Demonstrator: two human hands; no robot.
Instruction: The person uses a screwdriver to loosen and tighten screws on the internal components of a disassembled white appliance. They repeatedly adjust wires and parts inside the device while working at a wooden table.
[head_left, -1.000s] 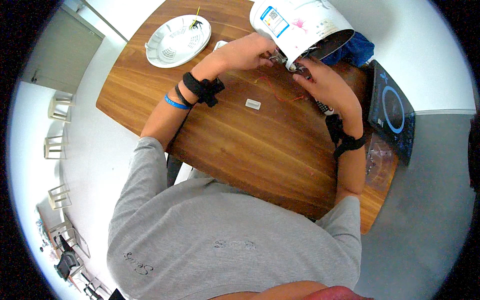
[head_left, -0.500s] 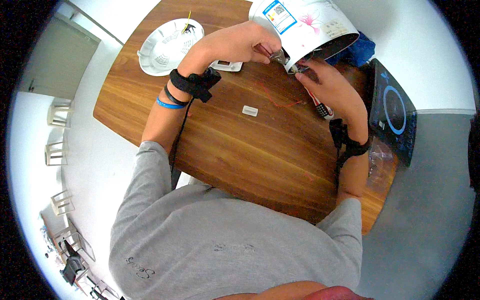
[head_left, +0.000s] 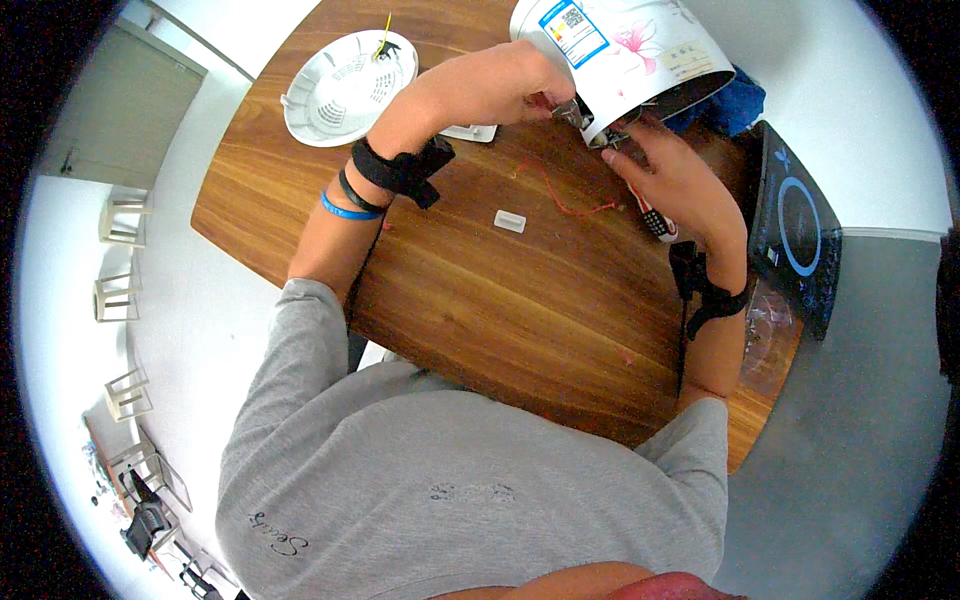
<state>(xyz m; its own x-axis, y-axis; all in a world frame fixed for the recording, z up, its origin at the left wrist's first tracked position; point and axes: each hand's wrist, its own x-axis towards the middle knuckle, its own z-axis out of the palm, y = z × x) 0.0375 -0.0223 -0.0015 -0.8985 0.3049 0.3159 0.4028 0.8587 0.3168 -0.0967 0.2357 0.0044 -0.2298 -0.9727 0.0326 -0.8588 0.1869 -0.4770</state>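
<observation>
A white cylindrical appliance housing with pink flowers and a blue-edged label lies tilted at the far side of the table, its dark open end facing right and toward me. My left hand is at the left of its rim, fingers pinched on a small shiny part I cannot make out. At the lower right of the rim, my right hand has its thumb and fingers closed around something small; the fingertips are partly hidden by the opening. Beneath the right hand lies a red, white and black handled object.
A round white vented plastic cover with a yellow wire lies far left. Nearer are a small white plastic piece and a thin red wire. A black cooktop panel stands right; blue fabric lies behind the housing.
The whole view has shifted slightly, so things appear a little farther right. Both hands stay at the housing's rim, with only small finger movements.
</observation>
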